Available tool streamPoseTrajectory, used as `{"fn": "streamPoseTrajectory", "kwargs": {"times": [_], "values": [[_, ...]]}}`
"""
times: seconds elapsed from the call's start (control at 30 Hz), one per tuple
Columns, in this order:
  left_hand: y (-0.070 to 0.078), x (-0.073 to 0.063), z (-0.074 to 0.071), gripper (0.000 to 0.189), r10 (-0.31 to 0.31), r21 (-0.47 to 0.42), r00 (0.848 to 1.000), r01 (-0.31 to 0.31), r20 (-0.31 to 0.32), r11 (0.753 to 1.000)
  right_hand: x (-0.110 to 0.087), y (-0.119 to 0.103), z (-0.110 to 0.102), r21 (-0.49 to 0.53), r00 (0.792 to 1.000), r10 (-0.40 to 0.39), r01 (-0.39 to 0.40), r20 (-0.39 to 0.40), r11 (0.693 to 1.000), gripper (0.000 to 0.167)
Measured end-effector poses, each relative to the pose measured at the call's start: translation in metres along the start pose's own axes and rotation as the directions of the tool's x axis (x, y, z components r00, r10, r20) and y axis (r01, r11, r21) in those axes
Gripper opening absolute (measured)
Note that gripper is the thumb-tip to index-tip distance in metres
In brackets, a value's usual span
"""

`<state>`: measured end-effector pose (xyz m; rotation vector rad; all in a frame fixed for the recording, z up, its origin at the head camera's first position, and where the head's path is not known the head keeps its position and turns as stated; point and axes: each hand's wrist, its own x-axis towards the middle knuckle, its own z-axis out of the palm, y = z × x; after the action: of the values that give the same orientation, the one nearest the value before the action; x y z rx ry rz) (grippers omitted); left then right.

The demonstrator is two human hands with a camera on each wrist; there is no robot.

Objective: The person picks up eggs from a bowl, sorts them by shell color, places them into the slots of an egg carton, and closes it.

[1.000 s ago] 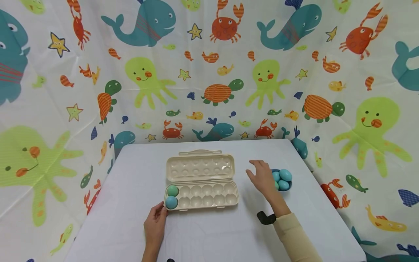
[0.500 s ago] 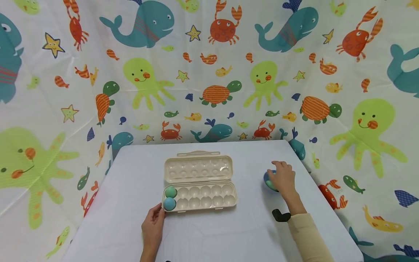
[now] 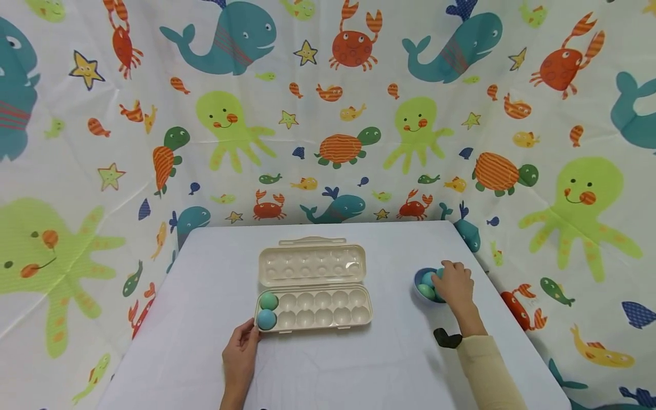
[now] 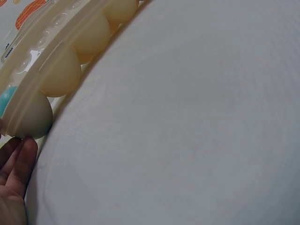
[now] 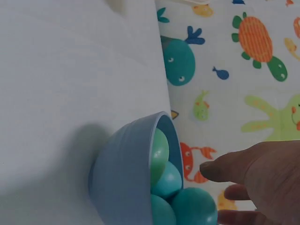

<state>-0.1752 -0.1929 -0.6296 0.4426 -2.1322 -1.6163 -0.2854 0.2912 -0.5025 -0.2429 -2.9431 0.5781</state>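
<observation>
The left hand holds the front left corner of a beige egg carton that lies with its lid folded back. A green egg and a blue egg sit in its leftmost cups. In the left wrist view, fingertips meet the underside of the end cup. Over a blue bowl of several green and blue eggs, the right hand reaches with thumb and fingers spread apart. Its fingers are right at a blue egg on top, while the thumb stands off it.
A white cloth covers the table. Behind and beside it hangs a white curtain printed with sea animals. A black strap piece shows at the right wrist, by the beige sleeve.
The right hand has moved right from beside the bowl to over it, then slightly farther to its right side. The left hand stays at the carton's corner.
</observation>
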Motion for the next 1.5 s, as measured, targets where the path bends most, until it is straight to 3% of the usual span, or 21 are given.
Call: {"fn": "streamPoseTrajectory", "kwargs": {"times": [0.37,1.03,1.5], "values": [[0.000,-0.001,0.000,0.029,0.002,-0.009,1.000,-0.002,0.001,1.000,-0.004,0.013,0.007,-0.009,1.000,0.001,-0.001,0.002,1.000,0.044],[0.000,0.000,0.000,0.028,-0.018,0.001,1.000,0.018,0.003,1.000,0.002,0.016,0.012,-0.044,1.000,-0.017,0.016,-0.022,0.999,0.044],[-0.001,0.001,-0.003,0.029,-0.010,0.015,1.000,0.010,0.016,1.000,-0.001,0.008,0.011,0.004,0.993,-0.054,0.055,-0.102,0.998,0.045]]}}
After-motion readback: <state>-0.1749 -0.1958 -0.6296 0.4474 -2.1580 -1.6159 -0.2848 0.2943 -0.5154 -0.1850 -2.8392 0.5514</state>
